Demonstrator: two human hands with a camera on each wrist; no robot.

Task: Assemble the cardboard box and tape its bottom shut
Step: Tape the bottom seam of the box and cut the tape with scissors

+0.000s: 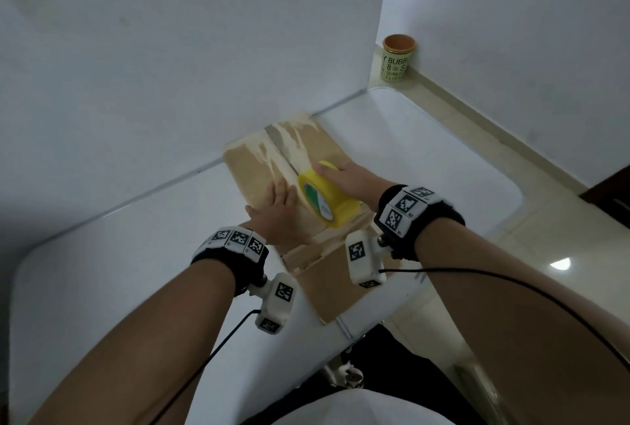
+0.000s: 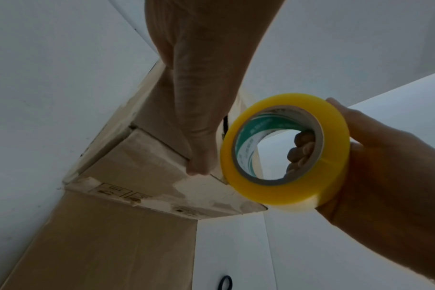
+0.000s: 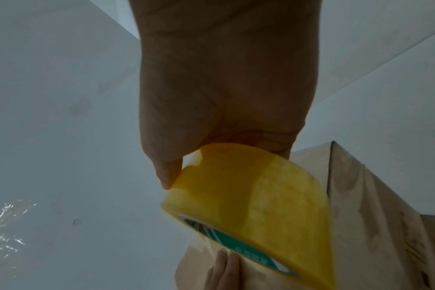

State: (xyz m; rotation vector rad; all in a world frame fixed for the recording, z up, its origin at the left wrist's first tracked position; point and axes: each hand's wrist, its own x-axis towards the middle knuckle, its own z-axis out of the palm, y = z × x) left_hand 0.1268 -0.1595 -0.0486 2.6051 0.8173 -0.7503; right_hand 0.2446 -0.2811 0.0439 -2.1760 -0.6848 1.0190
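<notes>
A brown cardboard box [image 1: 252,169] stands on the white table with its folded bottom flaps facing up, torn pale patches along the centre seam. My left hand [image 1: 278,216] lies flat on the near left flap, fingers straight, pressing it down; its thumb [image 2: 199,137] hooks over the flap edge. My right hand [image 1: 347,182] grips a yellow tape roll [image 1: 327,194], fingers curled through its core [image 2: 298,149], held on edge over the seam. In the right wrist view the tape roll [image 3: 256,196] sits against the box [image 3: 373,215].
The white table [image 1: 426,151] runs to a wall at the back and left. A yellow-green cup [image 1: 397,58] stands on a ledge at the back right. A loose box flap [image 1: 327,284] hangs toward me. A dark ring-shaped object [image 2: 225,283] lies on the table.
</notes>
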